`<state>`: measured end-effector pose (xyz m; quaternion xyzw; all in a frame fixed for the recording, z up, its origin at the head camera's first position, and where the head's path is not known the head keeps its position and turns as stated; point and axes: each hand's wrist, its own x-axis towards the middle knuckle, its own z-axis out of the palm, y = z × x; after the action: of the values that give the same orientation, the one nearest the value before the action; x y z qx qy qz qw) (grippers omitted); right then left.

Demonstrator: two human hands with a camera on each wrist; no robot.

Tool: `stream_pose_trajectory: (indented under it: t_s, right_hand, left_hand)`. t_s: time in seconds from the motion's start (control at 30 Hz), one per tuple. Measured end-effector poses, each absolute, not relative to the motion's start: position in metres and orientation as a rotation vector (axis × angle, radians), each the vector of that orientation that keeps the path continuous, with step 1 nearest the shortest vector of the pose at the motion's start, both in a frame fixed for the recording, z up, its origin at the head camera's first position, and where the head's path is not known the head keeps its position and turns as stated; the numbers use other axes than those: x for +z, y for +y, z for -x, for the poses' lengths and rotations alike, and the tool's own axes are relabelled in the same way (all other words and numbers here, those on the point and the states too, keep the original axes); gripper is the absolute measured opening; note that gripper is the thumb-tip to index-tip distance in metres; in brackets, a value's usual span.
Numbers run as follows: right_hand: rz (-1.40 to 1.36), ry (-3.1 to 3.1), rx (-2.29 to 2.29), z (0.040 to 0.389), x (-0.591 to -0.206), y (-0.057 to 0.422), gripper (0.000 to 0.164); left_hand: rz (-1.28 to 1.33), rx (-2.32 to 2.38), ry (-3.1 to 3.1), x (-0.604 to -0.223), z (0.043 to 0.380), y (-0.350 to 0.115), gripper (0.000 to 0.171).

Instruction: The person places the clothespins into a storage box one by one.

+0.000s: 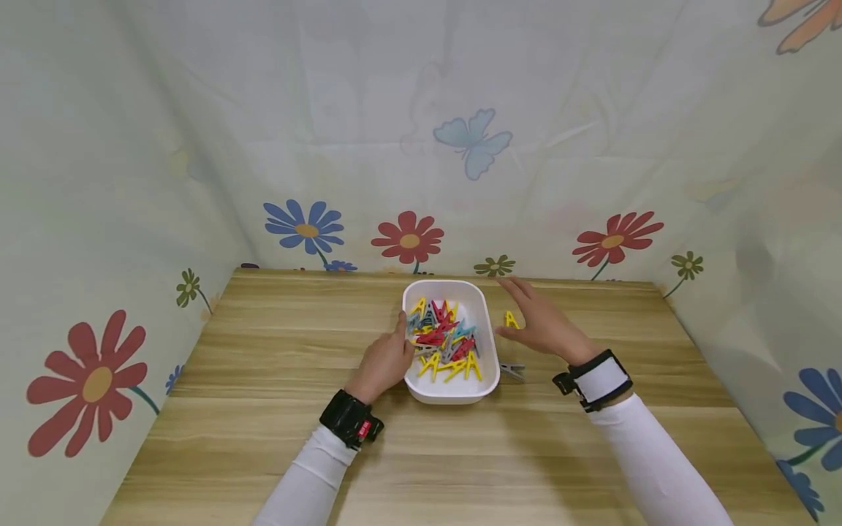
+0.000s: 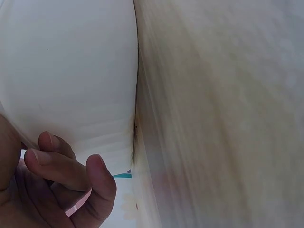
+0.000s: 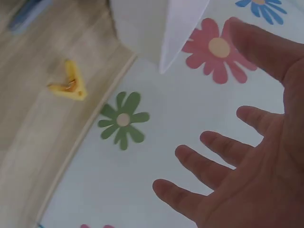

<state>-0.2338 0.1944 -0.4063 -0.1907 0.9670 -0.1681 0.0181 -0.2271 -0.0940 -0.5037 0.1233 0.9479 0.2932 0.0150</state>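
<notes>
A white plastic tub (image 1: 450,398) stands on the table with several clothespins (image 1: 441,340) in yellow, red, grey and blue inside. My left hand (image 1: 381,361) grips its left rim; in the left wrist view the curled fingers (image 2: 61,173) lie against the tub's outer wall (image 2: 71,71). To the right of the tub, my right hand (image 1: 546,325) is raised with spread fingers and an empty palm. Beside that hand a yellow clothespin (image 1: 511,319) lies on the table, also visible in the right wrist view. A grey clothespin (image 1: 513,370) lies by the tub's lower right corner.
The wood-grain table (image 1: 289,351) carries the tub and the loose clothespins. A white curtain (image 1: 368,131) printed with flowers and a butterfly hangs behind the table's back edge and along both sides.
</notes>
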Motion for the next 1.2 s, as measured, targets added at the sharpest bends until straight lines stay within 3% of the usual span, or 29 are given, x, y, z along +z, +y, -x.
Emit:
stream_pose_trajectory:
  t_s: [0.5,1.0,1.2]
  right_hand:
    - [0.490,2.937,-0.519,0.217,-0.447,0.225,0.094]
    - [0.654,2.902,-0.406,0.207,-0.486,0.224,0.033]
    - [0.681,2.916,-0.394,0.207,-0.488,0.222,0.020]
  left_hand:
    - [-0.359,0.935,2.942,-0.506,0.228,-0.094,0.065]
    - [-0.354,0.936,2.933,-0.505,0.228,-0.095,0.066]
    - [-0.344,0.938,2.923,-0.504,0.228,-0.094,0.066]
